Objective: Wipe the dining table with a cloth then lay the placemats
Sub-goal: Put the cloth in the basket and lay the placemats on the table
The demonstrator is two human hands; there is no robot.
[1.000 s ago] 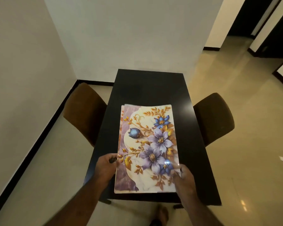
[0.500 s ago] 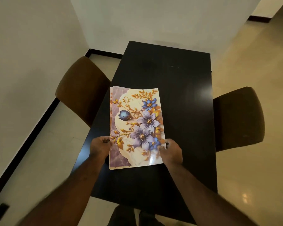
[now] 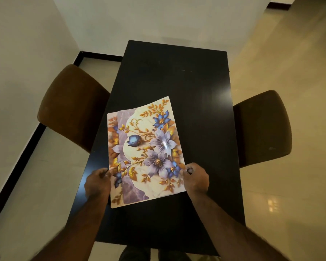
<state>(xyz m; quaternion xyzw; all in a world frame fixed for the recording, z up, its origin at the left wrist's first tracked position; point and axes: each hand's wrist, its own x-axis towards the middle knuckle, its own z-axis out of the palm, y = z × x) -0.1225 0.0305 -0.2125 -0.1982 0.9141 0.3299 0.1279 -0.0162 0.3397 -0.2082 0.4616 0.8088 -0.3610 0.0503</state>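
A stack of floral placemats (image 3: 147, 153), cream and purple with blue and gold flowers, is held above the black dining table (image 3: 196, 95). The top mat is shifted right and curved upward, so a strip of a lower mat (image 3: 112, 140) shows along the left side. My left hand (image 3: 97, 182) pinches the stack's left edge near its lower end. My right hand (image 3: 196, 178) grips the right edge of the top mat. No cloth is in view.
A brown padded chair (image 3: 72, 106) stands at the table's left side and another (image 3: 262, 127) at its right. White walls close in at left and behind. Glossy tiled floor (image 3: 290, 53) spreads to the right. My feet show below the table's near edge.
The view has moved closer over the table. The top mat has slid right and bowed upward, uncovering the left strip of a mat beneath it. Both hands stay on the mats' edges.
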